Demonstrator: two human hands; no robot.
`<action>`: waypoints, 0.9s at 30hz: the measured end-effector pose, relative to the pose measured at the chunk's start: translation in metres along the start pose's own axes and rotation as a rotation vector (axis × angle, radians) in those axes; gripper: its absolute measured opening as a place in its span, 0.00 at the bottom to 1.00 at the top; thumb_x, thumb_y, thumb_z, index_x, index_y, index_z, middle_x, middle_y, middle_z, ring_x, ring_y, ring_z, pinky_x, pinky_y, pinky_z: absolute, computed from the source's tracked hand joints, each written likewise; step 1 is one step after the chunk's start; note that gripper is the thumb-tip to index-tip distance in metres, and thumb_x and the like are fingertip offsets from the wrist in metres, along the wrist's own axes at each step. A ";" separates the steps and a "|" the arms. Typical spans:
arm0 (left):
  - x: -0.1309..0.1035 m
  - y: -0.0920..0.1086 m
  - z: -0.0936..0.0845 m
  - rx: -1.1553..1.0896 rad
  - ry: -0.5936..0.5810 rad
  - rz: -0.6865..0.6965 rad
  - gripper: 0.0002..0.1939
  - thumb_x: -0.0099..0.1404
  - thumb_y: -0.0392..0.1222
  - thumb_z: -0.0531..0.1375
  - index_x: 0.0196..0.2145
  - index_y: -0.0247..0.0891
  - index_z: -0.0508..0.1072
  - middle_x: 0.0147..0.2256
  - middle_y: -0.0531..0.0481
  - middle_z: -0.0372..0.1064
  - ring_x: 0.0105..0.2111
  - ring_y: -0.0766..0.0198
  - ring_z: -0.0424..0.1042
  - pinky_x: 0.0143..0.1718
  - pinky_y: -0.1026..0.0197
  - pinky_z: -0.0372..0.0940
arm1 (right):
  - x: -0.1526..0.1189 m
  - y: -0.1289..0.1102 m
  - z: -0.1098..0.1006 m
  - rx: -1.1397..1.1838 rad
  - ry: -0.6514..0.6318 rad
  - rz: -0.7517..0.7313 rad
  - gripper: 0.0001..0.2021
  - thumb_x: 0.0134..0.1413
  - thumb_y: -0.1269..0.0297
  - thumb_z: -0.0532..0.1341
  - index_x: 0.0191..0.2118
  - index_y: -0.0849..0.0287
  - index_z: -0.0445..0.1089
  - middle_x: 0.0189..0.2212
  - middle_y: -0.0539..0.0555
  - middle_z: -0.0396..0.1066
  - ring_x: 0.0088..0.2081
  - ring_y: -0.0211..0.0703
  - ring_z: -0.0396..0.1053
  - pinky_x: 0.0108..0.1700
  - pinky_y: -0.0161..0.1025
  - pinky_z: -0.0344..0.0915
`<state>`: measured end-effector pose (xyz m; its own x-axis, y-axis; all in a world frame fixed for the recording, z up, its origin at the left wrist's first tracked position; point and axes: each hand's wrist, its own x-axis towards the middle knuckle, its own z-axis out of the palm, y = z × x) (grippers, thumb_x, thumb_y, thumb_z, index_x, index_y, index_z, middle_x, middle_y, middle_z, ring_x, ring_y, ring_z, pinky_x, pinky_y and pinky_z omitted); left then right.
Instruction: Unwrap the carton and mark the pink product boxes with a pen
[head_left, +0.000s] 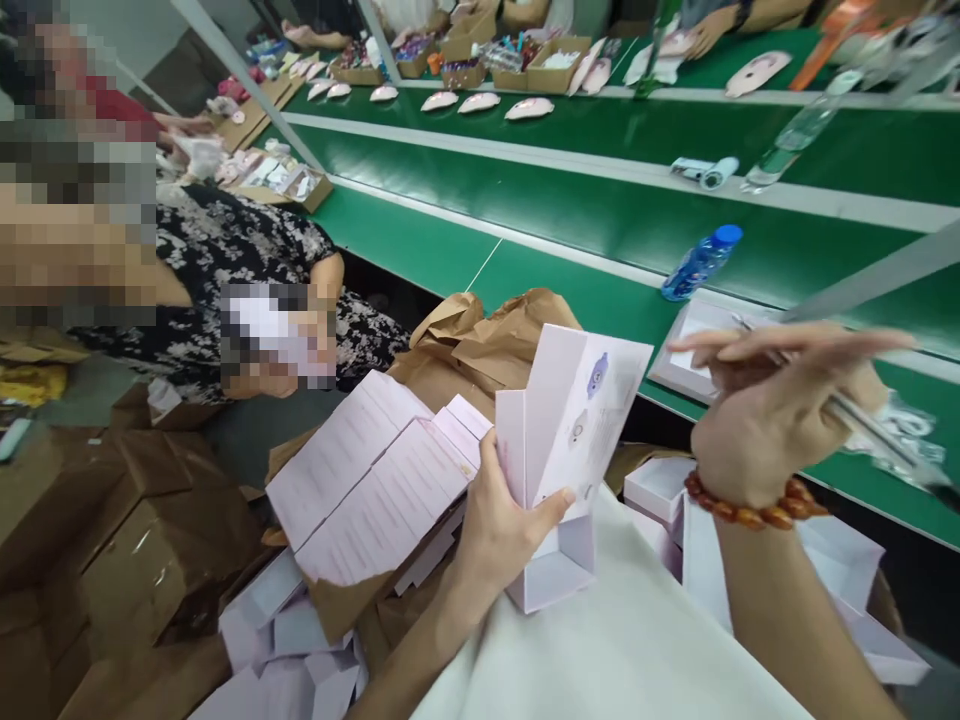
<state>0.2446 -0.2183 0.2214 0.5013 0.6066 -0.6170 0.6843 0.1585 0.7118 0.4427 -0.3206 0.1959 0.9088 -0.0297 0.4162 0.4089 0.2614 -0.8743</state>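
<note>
My left hand (pixel 504 520) is closed around a pale pinkish-white cardboard box (pixel 581 425), tilted above my lap. Purple and round pictures are printed on the box's face, and an open tray-like part (pixel 555 570) of it shows below my thumb. On the right, my right hand (pixel 784 410) is raised over the bench edge, its fingers stretched forward. A slim metal tool (pixel 874 425) passes through its grip, blurred, so its exact kind is unclear. Beaded bracelet (pixel 754 508) circles that wrist. Left of my left hand, stacked printed boxes (pixel 375 475) fill a brown carton.
Open white box parts (pixel 292 630) lie at lower left, and more white trays (pixel 840 560) at right. A blue-capped bottle (pixel 701 265) and a flat white box (pixel 690 335) are on the green bench (pixel 420 225). A person in a floral top (pixel 247 235) works at left.
</note>
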 end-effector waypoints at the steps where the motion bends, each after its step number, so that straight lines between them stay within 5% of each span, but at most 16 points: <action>1: 0.003 -0.002 -0.002 0.036 -0.005 0.012 0.56 0.53 0.51 0.78 0.74 0.49 0.57 0.74 0.41 0.65 0.77 0.45 0.62 0.83 0.39 0.55 | 0.014 0.001 -0.003 -0.072 -0.109 0.026 0.33 0.67 0.31 0.68 0.28 0.59 0.71 0.24 0.54 0.71 0.34 0.47 0.80 0.34 0.38 0.67; 4: 0.016 -0.015 -0.009 -0.026 -0.099 0.023 0.61 0.51 0.47 0.80 0.76 0.49 0.56 0.78 0.42 0.59 0.82 0.46 0.55 0.87 0.45 0.52 | 0.036 0.007 -0.016 -0.314 -0.580 0.282 0.27 0.71 0.36 0.66 0.36 0.58 0.73 0.34 0.54 0.78 0.36 0.42 0.75 0.38 0.38 0.68; 6: 0.026 -0.026 -0.013 -0.174 -0.208 0.010 0.62 0.50 0.45 0.80 0.76 0.52 0.56 0.78 0.46 0.58 0.82 0.49 0.55 0.86 0.50 0.54 | 0.032 0.011 -0.024 -0.383 -0.689 0.413 0.23 0.74 0.41 0.62 0.37 0.58 0.71 0.33 0.52 0.75 0.32 0.39 0.69 0.33 0.36 0.61; 10: 0.040 -0.036 -0.024 -0.422 -0.353 -0.111 0.68 0.43 0.37 0.77 0.77 0.54 0.53 0.71 0.47 0.69 0.68 0.51 0.72 0.65 0.56 0.71 | -0.004 0.003 -0.039 -0.343 -0.623 0.426 0.18 0.74 0.48 0.64 0.40 0.57 0.64 0.34 0.49 0.69 0.32 0.36 0.64 0.32 0.33 0.59; 14: 0.042 -0.034 -0.032 -0.550 -0.291 -0.257 0.70 0.38 0.31 0.74 0.76 0.57 0.52 0.51 0.52 0.80 0.45 0.62 0.78 0.44 0.64 0.69 | -0.044 -0.025 -0.049 -0.264 -0.628 0.193 0.11 0.76 0.62 0.64 0.43 0.54 0.60 0.37 0.49 0.71 0.28 0.33 0.65 0.30 0.32 0.62; 19: 0.037 -0.036 -0.024 -0.684 -0.061 -0.317 0.68 0.38 0.34 0.74 0.76 0.54 0.56 0.51 0.53 0.81 0.48 0.61 0.79 0.50 0.62 0.73 | -0.080 -0.043 -0.041 -0.312 -0.597 -0.133 0.10 0.72 0.69 0.64 0.42 0.54 0.60 0.36 0.51 0.71 0.32 0.38 0.69 0.33 0.36 0.66; 23: 0.035 -0.039 -0.016 -0.779 -0.092 -0.312 0.65 0.40 0.36 0.75 0.74 0.56 0.58 0.52 0.53 0.80 0.48 0.63 0.78 0.49 0.62 0.70 | -0.104 -0.031 -0.026 -0.313 -0.733 -0.275 0.11 0.71 0.76 0.63 0.43 0.55 0.61 0.31 0.49 0.68 0.31 0.39 0.63 0.36 0.41 0.59; 27: 0.035 -0.038 -0.021 -0.722 -0.184 -0.223 0.72 0.42 0.37 0.79 0.78 0.59 0.50 0.59 0.50 0.79 0.57 0.57 0.79 0.55 0.61 0.71 | -0.113 -0.014 -0.028 -0.256 -0.680 -0.114 0.09 0.75 0.70 0.62 0.42 0.55 0.60 0.32 0.49 0.68 0.33 0.40 0.64 0.38 0.39 0.61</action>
<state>0.2247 -0.1871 0.1800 0.5153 0.3719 -0.7722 0.2962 0.7682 0.5676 0.3366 -0.3478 0.1546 0.6413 0.5833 0.4985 0.5801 0.0567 -0.8126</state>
